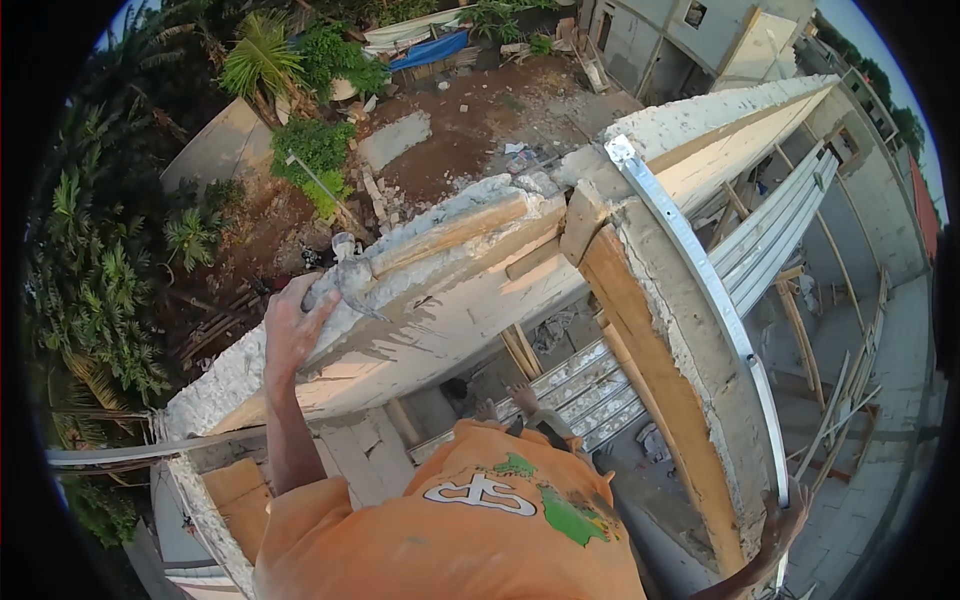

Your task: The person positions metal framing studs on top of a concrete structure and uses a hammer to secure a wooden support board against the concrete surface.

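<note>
Metal bar, long and silvery, lies along the top of a concrete wall toward the person's right, its far end at the junction with a second wall. Nearest the camera is an orange shirt with white and green print. The right hand is clamped on the near part of the bar. The left hand rests on the rough top of the second wall, thumb spread apart from the fingers; the fingertips are partly hidden. Just beside this hand, on the same wall, sits a grey curved object; its kind cannot be told. A timber board stands against the left face of the first wall. Below, between the walls, lie pale ribbed lengths; similar ribbed lengths show to the right of the bar. Beyond the second wall is a reddish dirt yard, with green plants at left. Farthest out are a blue tarp and a grey building
</note>
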`<state>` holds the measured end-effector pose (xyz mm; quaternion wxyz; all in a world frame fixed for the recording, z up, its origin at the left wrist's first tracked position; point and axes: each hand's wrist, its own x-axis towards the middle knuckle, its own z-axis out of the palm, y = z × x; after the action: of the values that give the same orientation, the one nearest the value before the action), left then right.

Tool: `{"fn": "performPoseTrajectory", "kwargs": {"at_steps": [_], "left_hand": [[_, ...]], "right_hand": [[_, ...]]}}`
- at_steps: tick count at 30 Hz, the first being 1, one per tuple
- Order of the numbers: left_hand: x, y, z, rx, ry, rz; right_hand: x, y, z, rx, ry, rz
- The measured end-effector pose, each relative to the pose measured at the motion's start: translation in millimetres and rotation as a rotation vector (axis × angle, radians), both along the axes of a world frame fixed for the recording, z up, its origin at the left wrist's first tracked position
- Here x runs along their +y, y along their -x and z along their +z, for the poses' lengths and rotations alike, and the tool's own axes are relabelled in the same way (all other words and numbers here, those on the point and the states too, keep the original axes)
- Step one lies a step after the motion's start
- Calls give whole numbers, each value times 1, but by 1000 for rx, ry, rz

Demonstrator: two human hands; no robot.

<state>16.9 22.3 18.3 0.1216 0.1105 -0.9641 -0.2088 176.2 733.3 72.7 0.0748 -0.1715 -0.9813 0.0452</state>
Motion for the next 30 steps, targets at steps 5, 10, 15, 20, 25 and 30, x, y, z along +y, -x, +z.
{"fn": "performPoseTrajectory", "kwargs": {"at_steps": [5, 10, 15, 20, 25, 30], "left_hand": [[1, -3, -2, 26, -19, 21], [7, -1, -4, 59, 14, 37], [-6, -8, -5, 323, -427, 32], [19, -29, 44, 620, -650, 90], [46, -57, 81, 857, -889, -87], [76, -87, 87, 886, -1165, -147]], "right_hand": [[1, 14, 37, 48, -48, 27], [-68, 82, 81, 225, 283, -131], [-111, 150, 109, 316, 43, 276], [-161, 217, 119, 416, -14, 533], [-239, 257, 120, 356, 77, 992], [-299, 261, 113, 329, -2, 1366]]}}
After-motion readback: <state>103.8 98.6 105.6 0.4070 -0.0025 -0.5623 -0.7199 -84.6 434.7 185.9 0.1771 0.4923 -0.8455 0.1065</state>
